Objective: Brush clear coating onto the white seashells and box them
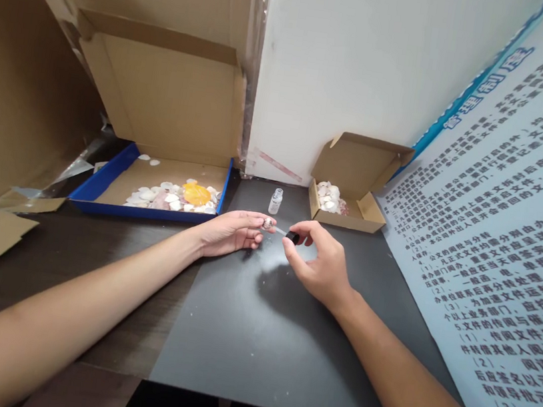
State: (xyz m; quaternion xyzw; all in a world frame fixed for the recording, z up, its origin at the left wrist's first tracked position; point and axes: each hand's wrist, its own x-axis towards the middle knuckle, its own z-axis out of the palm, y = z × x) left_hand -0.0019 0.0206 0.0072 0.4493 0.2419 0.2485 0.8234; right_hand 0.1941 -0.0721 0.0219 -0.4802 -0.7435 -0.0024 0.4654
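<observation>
My left hand (232, 231) rests on the dark mat (245, 321) and pinches a small pale shell (267, 223) between its fingertips. My right hand (318, 264) pinches a black cap (292, 237) with a thin brush whose tip touches the shell. A small clear bottle (276, 201) stands uncapped just behind both hands.
A blue-edged cardboard tray (102, 183) with several shells and one orange shell (196, 193) lies at the back left. A small open cardboard box (369, 210) holding shells sits at the back right. A printed poster (507, 250) leans at the right, cardboard walls at the left.
</observation>
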